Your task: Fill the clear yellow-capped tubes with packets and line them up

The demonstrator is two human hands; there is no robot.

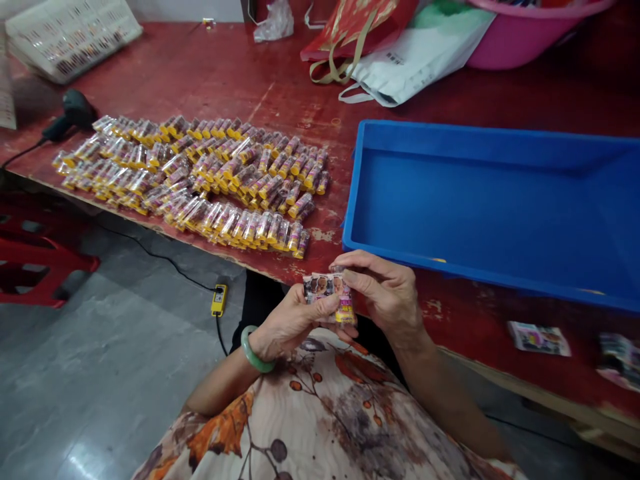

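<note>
My left hand (287, 323), below a green bangle, is closed on a small printed packet (320, 287), its thumb pressed across the front. My right hand (390, 297) grips the packet's upper right corner between thumb and fingers. Dark and pink pictures show on the packet, with a yellow patch at its lower right. Whether it is one piece or several stacked is hard to tell. To the left lie many small clear-wrapped packs (240, 167) with yellow ends, set in uneven rows on the red table (240, 73).
A blue tray (480, 200) takes up the table's right side. Loose packets (539, 339) lie before it. Behind are a white bag (415, 60), a red bag (350, 30) and a pink basin (515, 40). A black scanner (75, 110) is at left; a red stool (45, 260) stands below.
</note>
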